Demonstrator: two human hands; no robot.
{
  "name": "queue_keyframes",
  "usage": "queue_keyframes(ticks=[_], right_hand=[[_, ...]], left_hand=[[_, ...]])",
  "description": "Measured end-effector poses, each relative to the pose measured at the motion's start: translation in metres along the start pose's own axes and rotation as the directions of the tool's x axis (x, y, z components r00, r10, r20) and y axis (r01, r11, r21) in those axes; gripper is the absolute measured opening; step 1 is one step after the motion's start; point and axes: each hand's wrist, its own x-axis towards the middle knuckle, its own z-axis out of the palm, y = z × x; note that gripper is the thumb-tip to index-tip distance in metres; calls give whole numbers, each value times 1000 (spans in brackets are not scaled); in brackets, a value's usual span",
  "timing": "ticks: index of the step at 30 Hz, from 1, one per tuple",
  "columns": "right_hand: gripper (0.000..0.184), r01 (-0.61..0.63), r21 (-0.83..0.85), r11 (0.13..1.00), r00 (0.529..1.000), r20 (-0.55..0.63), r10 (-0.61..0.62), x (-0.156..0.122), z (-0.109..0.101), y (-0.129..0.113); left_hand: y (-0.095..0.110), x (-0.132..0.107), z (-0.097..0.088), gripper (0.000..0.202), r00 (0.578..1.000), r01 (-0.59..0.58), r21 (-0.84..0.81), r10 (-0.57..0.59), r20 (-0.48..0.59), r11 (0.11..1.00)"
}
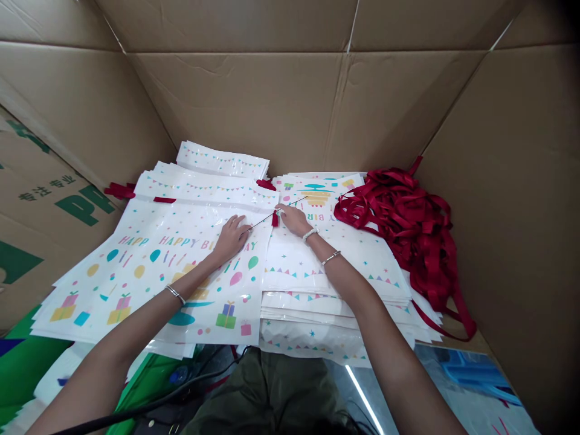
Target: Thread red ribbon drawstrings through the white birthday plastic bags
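My left hand (232,237) lies on the top printed birthday bag (149,272) of the left stack, fingers stretched out over the lettering. A thin dark rod (261,222) runs slantwise between my hands, one end beside my left thumb. My right hand (293,219) pinches this rod near the bag's upper right corner, and its other end sticks out past the fingers. A short dark red ribbon end (275,219) hangs just below my right fingertips. Another ribbon piece (164,200) shows at the left bag's upper band.
More printed bags (312,329) lie stacked on the right. A tangled heap of dark red ribbon (408,229) rests on their right side. Cardboard walls (235,103) enclose the back and sides. A black cable (194,386) crosses low in front of my lap.
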Motion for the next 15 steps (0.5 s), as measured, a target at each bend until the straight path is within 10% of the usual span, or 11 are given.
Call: queue_keyframes(ticks=[10,15], right_hand=[[28,-75,107,991,996,-37,80,15,-4,30],[13,-165,127,978,982,-69,174,11,-17,58]], left_hand=[[50,-7,-37,60,925,149,-202,-65,374,968],[11,-58,-83,72,932,302,-102,-270,243,948]])
